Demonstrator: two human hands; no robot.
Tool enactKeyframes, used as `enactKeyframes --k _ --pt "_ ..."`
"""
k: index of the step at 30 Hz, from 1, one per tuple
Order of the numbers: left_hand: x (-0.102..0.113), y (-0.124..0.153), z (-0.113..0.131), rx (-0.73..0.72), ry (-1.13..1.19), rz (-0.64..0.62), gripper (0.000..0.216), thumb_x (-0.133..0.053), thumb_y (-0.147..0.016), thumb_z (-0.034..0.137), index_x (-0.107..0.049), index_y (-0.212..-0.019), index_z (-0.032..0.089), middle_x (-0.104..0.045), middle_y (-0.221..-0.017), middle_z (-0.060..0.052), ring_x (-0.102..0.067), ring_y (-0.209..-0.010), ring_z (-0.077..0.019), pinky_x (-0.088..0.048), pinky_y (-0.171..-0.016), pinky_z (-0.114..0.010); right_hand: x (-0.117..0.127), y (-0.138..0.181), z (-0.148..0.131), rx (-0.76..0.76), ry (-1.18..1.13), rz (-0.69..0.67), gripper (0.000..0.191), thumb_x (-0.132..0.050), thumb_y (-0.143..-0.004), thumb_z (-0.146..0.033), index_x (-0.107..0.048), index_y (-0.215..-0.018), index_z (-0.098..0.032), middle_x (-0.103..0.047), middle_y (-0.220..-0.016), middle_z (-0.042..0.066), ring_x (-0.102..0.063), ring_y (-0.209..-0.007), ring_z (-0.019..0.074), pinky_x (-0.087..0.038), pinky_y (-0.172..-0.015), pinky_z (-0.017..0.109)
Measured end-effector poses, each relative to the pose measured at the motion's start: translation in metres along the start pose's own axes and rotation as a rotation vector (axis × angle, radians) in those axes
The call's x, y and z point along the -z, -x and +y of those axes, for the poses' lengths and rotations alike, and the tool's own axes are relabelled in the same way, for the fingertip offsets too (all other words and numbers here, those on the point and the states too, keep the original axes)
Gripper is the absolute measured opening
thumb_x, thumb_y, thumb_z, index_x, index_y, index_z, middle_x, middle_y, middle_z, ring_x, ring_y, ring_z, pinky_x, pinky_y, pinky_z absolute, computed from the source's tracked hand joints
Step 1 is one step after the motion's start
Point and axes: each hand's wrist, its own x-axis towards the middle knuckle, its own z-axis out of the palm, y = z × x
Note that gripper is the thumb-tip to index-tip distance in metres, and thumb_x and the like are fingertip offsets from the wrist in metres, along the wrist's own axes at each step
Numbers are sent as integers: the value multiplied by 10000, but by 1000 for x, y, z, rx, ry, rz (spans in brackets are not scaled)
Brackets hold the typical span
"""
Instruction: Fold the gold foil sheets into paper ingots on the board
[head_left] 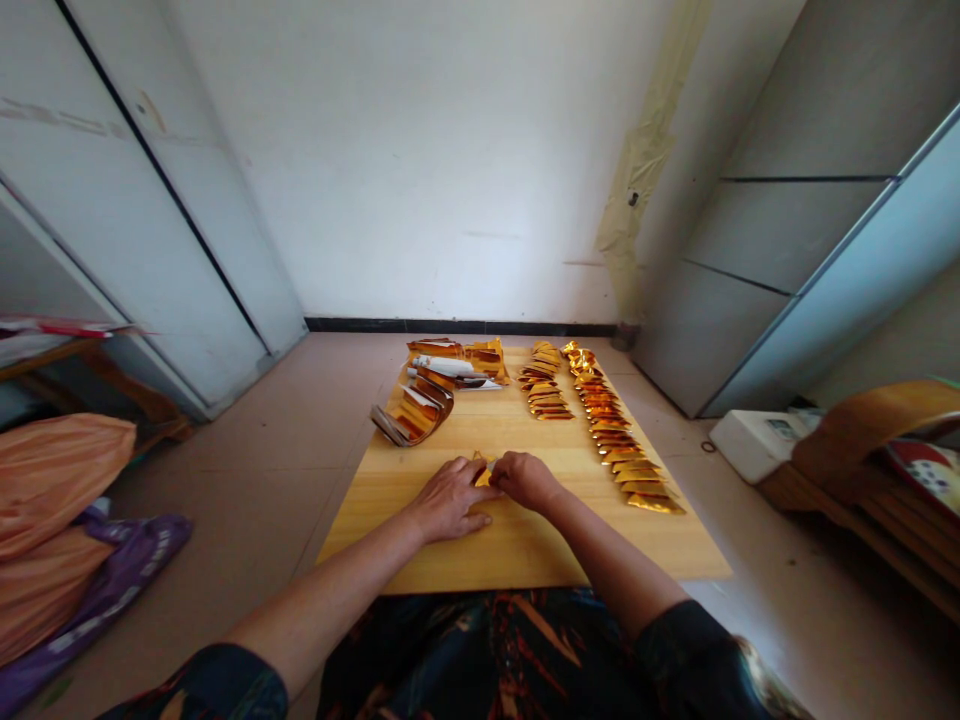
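Observation:
A small piece of gold foil paper [485, 474] lies between my two hands on the wooden board table, mostly hidden by the fingers. My left hand [452, 498] rests low over the tabletop with its fingers stretched out and the thumb apart, fingertips touching the paper's left side. On the other side, my right hand [527, 480] is closed, pinching the right edge of the paper. Past my hands on the left is a loose pile of gold and white foil sheets [424, 405]. Folded gold foil pieces stand in a shorter row [546, 383] and a longer row [611, 425] on the right.
The low wooden table [420, 565] stands near a white wall [450, 170]. Grey cabinets [187, 200] rise at left, a fridge [780, 230] at right. Orange and purple bags [67, 510] lie on the left floor; a white box [754, 447] sits beside wooden furniture [855, 460] at right.

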Motion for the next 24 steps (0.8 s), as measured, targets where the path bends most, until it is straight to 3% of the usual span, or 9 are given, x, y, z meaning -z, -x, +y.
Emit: enactKeyframes --k 4,7,12,16,24 --pt "5 1 -5 -11 5 -40 414 -637 -749 443 -610 -1149 341 -469 -1296 -64 -444 -1118 -286 -365 -956 -449 -3 14 -5 81 105 37 259 -441 -909 -240 -689 -951 -180 -664 -976 89 -594 -904 172 -425 -769 245" --pt "11 -5 -12 -20 42 -54 357 -620 -739 301 -623 -1096 297 -557 -1219 -54 -469 -1124 -278 -361 -973 -443 -12 21 -10 93 149 95 239 -457 -900 -254 -668 -982 -179 -654 -964 94 -569 -914 192 -429 -767 275" --pt "7 -19 -31 41 210 11 394 -431 -647 2 -607 -945 191 -655 -927 -34 -575 -942 -170 -445 -868 -288 -20 17 -18 47 239 117 245 -432 -903 -207 -668 -943 -156 -652 -943 125 -567 -928 227 -428 -726 311" --pt "-4 -24 -44 12 306 24 322 -429 -644 -9 -622 -817 183 -678 -931 -22 -597 -921 -147 -456 -862 -267 -12 8 -19 139 312 61 216 -450 -883 -137 -665 -906 -135 -667 -904 137 -609 -862 215 -429 -713 317" --pt "1 -25 -45 37 342 -24 399 -471 -638 28 -657 -943 203 -694 -1021 -3 -615 -955 -142 -459 -878 -252 1 -1 -29 270 430 4 203 -436 -886 -84 -635 -903 -121 -688 -808 135 -657 -761 199 -437 -637 288"
